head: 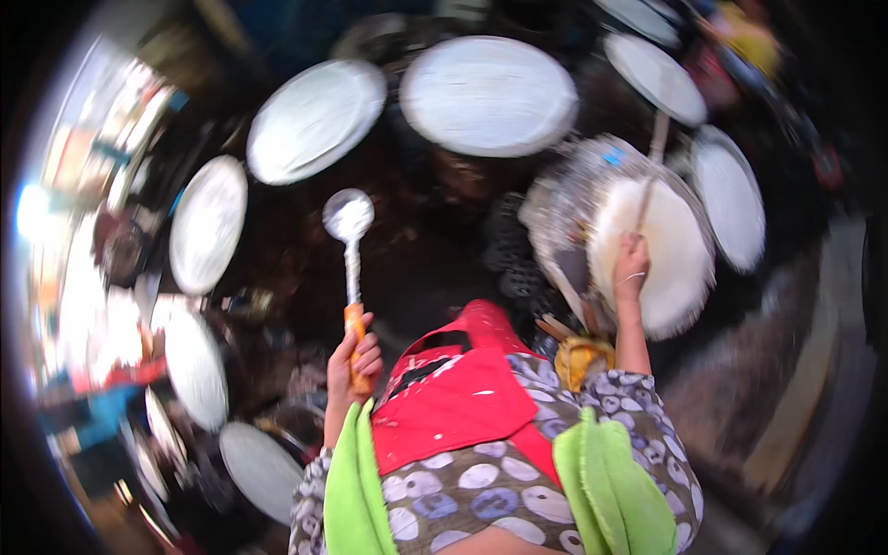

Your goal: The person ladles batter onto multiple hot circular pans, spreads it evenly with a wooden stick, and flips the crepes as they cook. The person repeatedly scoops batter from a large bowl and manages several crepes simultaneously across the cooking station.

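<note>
My left hand (357,361) is closed around the orange handle of a metal ladle (349,222), whose round bowl has whitish residue on it and points away from me. On the right, my right hand (631,262) grips a long wooden stick (647,194). That hand is above a broad round vessel (666,277) with a smooth cream-coloured surface; blur hides whether this is liquid or a cover. Clear crumpled plastic sheeting (565,180) surrounds the vessel's far and left sides. The stick slants up and away past the vessel's far rim.
Large round white discs stand in an arc around me, among them one straight ahead (489,96), one ahead left (316,121) and one at left (208,225). A yellow cloth or bag (579,361) lies by my right side. A person (746,41) is at the far right.
</note>
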Tool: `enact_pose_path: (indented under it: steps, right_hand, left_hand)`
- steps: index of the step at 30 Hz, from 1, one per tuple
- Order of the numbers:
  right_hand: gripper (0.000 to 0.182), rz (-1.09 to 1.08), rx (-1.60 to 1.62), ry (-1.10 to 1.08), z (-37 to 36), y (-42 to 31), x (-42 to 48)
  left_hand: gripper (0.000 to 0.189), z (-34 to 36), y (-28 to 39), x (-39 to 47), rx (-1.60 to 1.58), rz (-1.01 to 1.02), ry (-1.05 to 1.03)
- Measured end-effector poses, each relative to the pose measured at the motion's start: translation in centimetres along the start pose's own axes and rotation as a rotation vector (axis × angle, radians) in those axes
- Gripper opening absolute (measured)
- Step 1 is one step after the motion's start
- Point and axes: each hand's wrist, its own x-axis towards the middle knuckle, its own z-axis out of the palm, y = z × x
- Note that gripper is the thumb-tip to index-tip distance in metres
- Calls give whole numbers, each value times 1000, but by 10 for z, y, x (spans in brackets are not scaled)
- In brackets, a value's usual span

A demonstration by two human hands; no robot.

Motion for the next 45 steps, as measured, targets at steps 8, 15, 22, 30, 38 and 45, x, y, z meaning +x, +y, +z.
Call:
enact_pose_path:
  steps: [8,15,22,30,38,45]
  right_hand:
    - [36,-963,-298,-1271,168,-175,-135]
    - [40,-1545,-457,-1520,257,-205,-259]
    - [41,-1916,-562,-1581,249,-231,-323]
    - [36,-1954,-592,-1510,204,-207,-365]
    - [34,-1804,-773,-1463,146,-164,-401]
    - [34,-1816,-782,-1512,132,-134,-438]
  left_hand:
    - [31,-52,-37,-115,23,642,113]
    - [32,-125,-134,-214,-250,1186,472]
    - [41,-216,-278,-267,-555,1352,1060]
    - [35,-428,-300,-364,95,514,1808]
    - [40,-547,-279,-419,795,-21,1856]
    - [39,-517,-353,-421,-72,407,1190]
